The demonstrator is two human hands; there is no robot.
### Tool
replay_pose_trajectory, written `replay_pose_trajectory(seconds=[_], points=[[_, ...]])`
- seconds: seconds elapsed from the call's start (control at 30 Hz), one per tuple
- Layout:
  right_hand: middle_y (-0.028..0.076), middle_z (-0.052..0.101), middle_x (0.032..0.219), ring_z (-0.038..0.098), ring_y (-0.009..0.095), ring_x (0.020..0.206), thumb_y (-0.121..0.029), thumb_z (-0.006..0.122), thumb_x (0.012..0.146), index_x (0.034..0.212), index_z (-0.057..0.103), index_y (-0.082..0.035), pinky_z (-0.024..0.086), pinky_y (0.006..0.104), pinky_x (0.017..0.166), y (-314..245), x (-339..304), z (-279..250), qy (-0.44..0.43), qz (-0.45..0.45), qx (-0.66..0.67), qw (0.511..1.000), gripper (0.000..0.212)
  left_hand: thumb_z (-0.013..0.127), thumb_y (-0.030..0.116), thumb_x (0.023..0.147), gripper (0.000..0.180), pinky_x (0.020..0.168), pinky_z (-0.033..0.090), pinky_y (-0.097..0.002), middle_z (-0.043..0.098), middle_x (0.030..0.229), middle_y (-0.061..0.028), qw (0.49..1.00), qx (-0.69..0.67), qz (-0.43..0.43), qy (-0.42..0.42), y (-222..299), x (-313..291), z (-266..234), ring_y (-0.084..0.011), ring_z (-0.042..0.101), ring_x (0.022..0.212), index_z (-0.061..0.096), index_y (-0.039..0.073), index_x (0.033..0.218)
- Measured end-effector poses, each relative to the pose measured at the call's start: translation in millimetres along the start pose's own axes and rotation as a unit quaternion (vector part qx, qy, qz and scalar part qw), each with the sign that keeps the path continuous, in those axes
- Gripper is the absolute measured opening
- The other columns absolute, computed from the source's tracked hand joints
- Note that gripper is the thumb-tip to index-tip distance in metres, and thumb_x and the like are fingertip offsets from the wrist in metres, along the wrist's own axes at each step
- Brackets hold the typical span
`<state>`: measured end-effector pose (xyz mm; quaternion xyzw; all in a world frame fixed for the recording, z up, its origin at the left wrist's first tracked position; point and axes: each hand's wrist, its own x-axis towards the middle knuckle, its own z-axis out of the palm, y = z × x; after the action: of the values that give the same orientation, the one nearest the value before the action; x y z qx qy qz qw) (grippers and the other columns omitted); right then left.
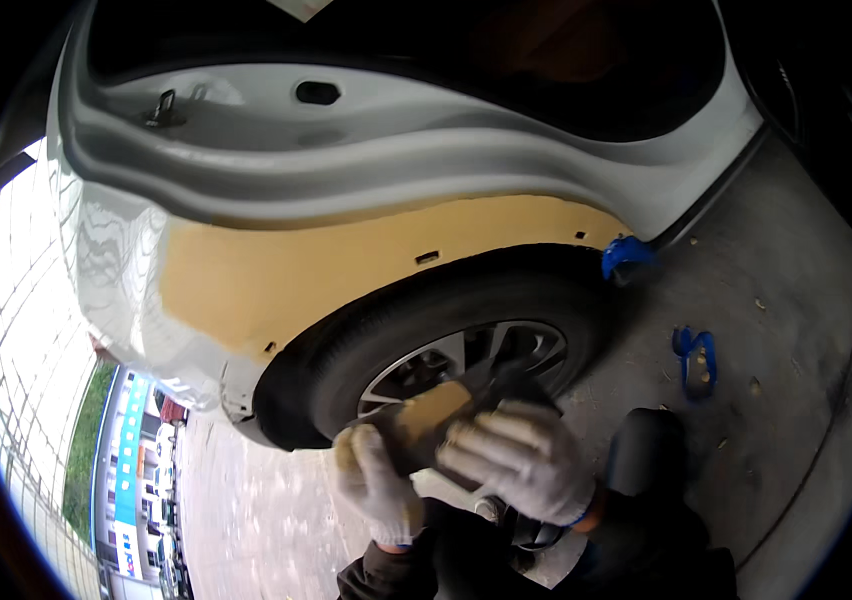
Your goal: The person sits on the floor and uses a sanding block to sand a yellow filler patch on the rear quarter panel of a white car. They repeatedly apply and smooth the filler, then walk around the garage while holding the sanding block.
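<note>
Both gloved hands grasping a sanding block before a car wheel.
Left hand (378, 487) and right hand (521, 458) clasp the sanding block (433, 412); the wheel (466, 355) lies at 12 o'clock.

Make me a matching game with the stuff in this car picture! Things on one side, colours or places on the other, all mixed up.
Things:
1. Patch on the car panel above the wheel
2. Tyre
3. Gloves on the two hands, left hand and right hand
4. Small object on the concrete floor

Colours or places:
A. Blue, lying to the right of the wheel
B. Black, around the silver spokes
C. Tan yellow, on the white body
D. Whitish, dusty, holding a tan sanding block

Pairs: 1-C, 2-B, 3-D, 4-A
</note>
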<state>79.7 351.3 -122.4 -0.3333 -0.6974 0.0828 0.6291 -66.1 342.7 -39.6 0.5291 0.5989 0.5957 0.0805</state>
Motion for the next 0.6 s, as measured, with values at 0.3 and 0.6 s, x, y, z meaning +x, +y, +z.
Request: replay_pose_trajectory(seconds=[0.3,0.6], points=[[0.001,0.065,0.125,0.055,0.022,0.118,-0.012,0.066,0.085,0.121,0.068,-0.019,0.044,0.0425,0.106,96.5,27.3,-9.6,0.214,0.079,-0.201,0.953,0.037,0.057,0.029,0.102,0.033,0.078,0.051,-0.0291,0.065,0.096,-0.0111,0.993,0.030,0.022,0.111,-22.1,12.5,-50.2,-0.0179,0.062,0.087,0.060,-0.004,0.109],[0.002,0.063,0.127,0.056,0.025,0.117,-0.009,0.066,0.081,0.119,0.069,-0.016,0.044,0.0433,0.104,139.0,68.0,8.4,0.293,0.065,-0.252,0.920,0.039,0.049,0.038,0.104,0.044,0.082,0.048,-0.0334,0.064,0.102,-0.0113,0.994,0.073,-0.042,0.065,-19.4,-1.8,-72.4,-0.0191,0.059,0.091,0.061,-0.004,0.113]])
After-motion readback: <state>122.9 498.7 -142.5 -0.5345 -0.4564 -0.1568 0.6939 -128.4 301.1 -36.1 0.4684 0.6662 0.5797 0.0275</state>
